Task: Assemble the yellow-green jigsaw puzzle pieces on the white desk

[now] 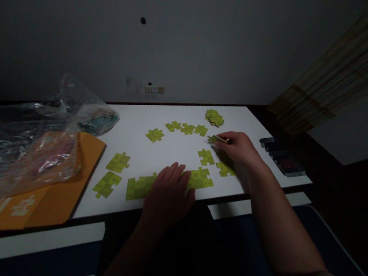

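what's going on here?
A person is working on a green jigsaw on a white table. The left hand lies flat on a joined strip of pieces at the near edge. The right hand pinches a single piece just above the table. Loose pieces lie scattered in an arc, with a small stack at the far right. An orange envelope and a clear plastic bag sit to the left.

Dim, underexposed frame; white table [168, 113] brightest; corners dark, edges bent by lens.
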`<state>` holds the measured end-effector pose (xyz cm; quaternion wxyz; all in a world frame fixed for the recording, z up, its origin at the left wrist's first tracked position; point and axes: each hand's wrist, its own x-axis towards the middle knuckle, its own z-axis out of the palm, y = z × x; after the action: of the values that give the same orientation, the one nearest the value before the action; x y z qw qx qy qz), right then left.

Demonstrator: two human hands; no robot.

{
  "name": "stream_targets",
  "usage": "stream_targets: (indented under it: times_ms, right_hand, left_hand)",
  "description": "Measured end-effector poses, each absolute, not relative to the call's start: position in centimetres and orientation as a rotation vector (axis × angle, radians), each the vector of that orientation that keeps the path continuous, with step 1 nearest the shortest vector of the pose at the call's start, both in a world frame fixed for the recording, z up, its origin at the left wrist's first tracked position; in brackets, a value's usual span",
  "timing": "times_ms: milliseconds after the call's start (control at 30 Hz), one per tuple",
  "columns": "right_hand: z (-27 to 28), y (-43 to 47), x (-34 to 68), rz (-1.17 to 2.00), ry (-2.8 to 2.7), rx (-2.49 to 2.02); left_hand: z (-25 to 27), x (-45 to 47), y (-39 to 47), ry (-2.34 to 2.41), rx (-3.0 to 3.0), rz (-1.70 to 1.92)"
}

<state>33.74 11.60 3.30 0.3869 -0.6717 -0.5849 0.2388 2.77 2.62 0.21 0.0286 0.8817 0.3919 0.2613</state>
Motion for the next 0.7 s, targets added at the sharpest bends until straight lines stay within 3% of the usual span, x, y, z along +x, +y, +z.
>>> stream_targets:
  times_ms: [100, 267, 700]
  right_hand:
    - [3.7, 7.6, 32.0, 0.884, -1.137, -1.533]
    - [3.3, 1.9, 29.6, 0.995, -0.828, -1.376]
    - [-0.4, 1.4, 31.3, 0.771, -1.049, -1.51]
  left_hand:
    - [-0.1, 2.8, 2.7, 1.208, 2.716, 0.822]
    - [-0.5, 2.7, 2.9, 1.201, 2.726, 0.825]
    - [0.1, 2.2, 2.8, 1.205, 2.726, 0.787]
